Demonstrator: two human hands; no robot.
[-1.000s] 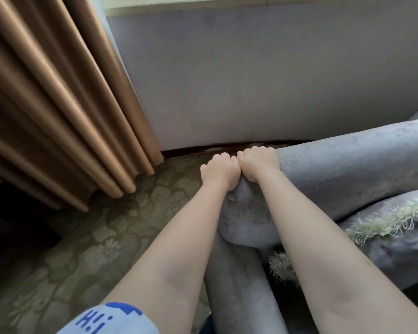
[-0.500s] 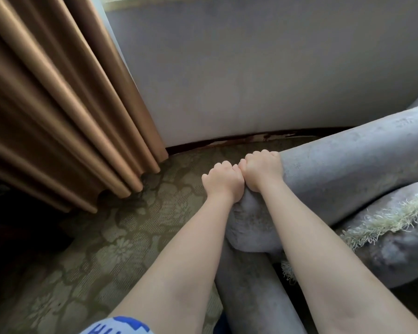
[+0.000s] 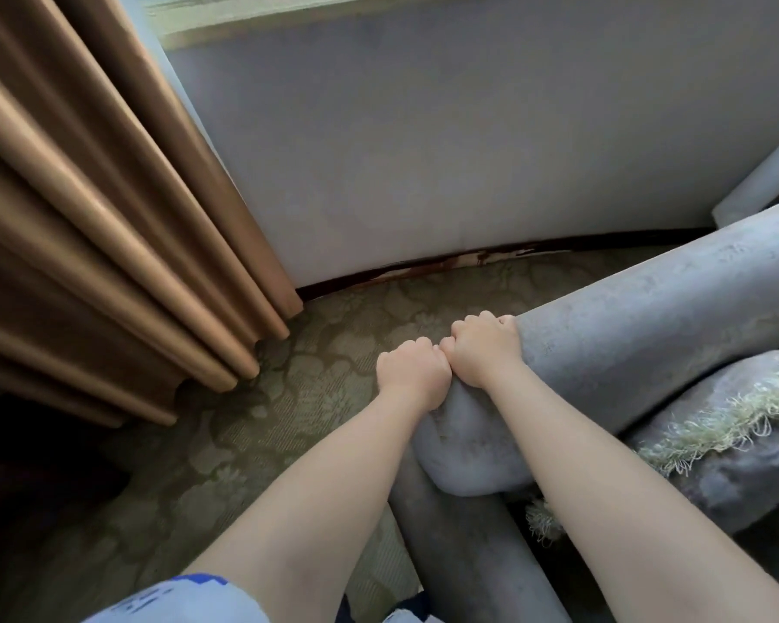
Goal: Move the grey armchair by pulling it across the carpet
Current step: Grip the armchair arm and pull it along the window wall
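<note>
So both hands are on the end of the rolled arm of the grey armchair (image 3: pixel 648 326), right where the padded roll rounds off. The left hand (image 3: pixel 412 375) and right hand (image 3: pixel 484 348) sit side by side, touching each other, with the knuckles up. The fingers are curled over the far side of the roll and packed close together, not spread. Can't see the fingertips themselves, they're tucked behind the upholstery, so no idea how deep the grip goes. Both forearms are stretched out straight from the bottom of the view. The chair takes up the right side of the view and stands on the green floral carpet (image 3: pixel 253 442), with its arm angling up toward the right edge. A strip of carpet shows between the chair arm and the pale wall (image 3: pixel 468 150), which has a dark, scuffed baseboard (image 3: pixel 423 267) along its foot. There's a grey cushion (image 3: pixel 734 478) with a shaggy pale fringe (image 3: pixel 716 429) lying on the seat just beside the arm. On the left, tan curtains (image 3: pixel 86 209) hang in thick folds down to the carpet. A bit of white and blue sleeve (image 3: pixel 176 598) pokes in at the bottom.
</note>
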